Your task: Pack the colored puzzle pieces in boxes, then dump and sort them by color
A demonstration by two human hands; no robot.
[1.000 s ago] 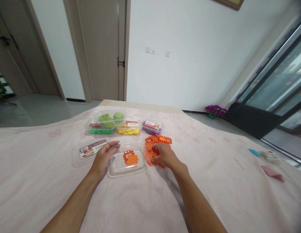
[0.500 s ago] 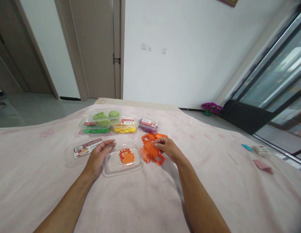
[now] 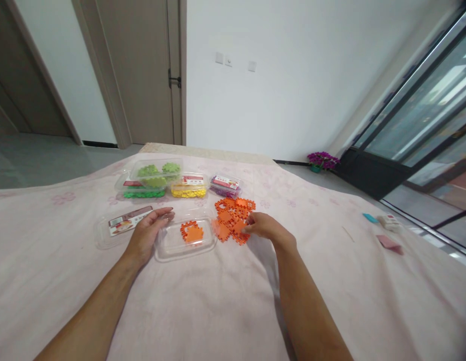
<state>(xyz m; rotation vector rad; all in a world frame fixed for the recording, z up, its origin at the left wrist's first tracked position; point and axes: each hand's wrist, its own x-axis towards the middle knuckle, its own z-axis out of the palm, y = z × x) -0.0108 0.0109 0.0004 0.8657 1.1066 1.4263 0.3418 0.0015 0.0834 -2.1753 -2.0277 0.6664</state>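
Note:
A clear plastic tray (image 3: 168, 249) lies on the pink cloth with a few orange toothed tiles (image 3: 191, 232) inside. My left hand (image 3: 147, 233) rests against the tray's left edge, fingers curved around its far corner. Right of the tray is a loose pile of orange tiles (image 3: 229, 215). My right hand (image 3: 266, 227) lies at the pile's right side, its fingertips pinched on an orange tile at the pile's near edge.
The tray's clear lid with a label (image 3: 120, 225) lies left of my left hand. Behind are closed boxes of green (image 3: 144, 189), yellow (image 3: 188, 189) and purple (image 3: 225, 185) tiles. Small items (image 3: 385, 228) lie at the far right, near a glass door.
My right hand has drawn back from the top of the orange pile to its right near edge. The left hand stays on the tray. The camera has tilted and shifted slightly.

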